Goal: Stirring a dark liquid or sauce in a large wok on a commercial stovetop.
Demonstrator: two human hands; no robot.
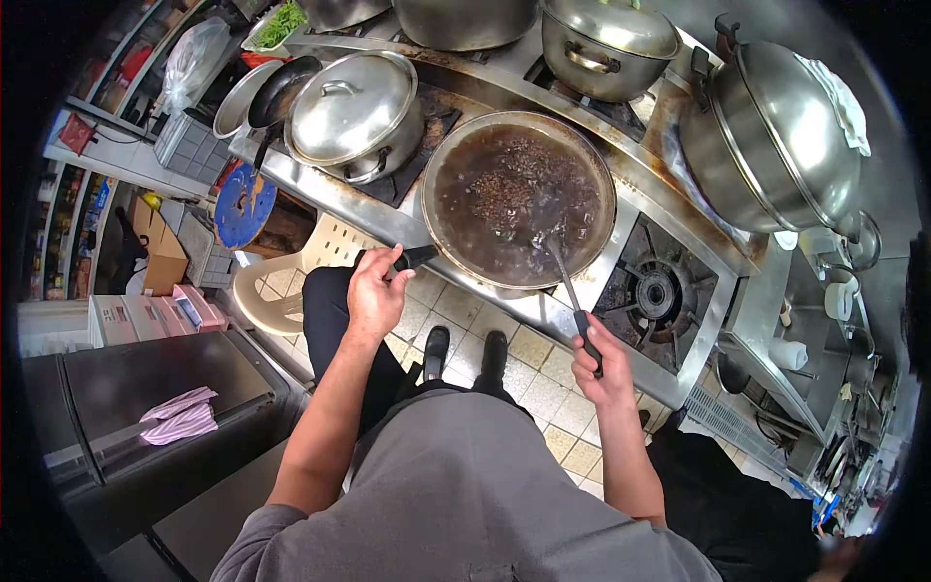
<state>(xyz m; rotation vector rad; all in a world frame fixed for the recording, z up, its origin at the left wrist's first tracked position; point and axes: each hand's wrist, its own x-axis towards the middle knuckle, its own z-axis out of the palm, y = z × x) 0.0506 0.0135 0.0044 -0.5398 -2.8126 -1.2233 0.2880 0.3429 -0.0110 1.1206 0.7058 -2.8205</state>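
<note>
A wide pan (609, 218) on the stove holds dark brown liquid (465, 211) with small dark pieces gathered around its middle. My left hand (377, 298) is closed on the pan's black handle (417, 257) at the near left. In my right hand (602, 364) is the black grip of a metal-shafted utensil (566, 280). Its shaft slants into the liquid near the pan's right side; the submerged end is hidden.
A lidded pot (356, 109) stands left of the pan, beside a small black frying pan (280, 94). An unused-looking burner (656, 291) lies at right. Large pots (611, 51) line the back. A person in black (727, 502) is at lower right.
</note>
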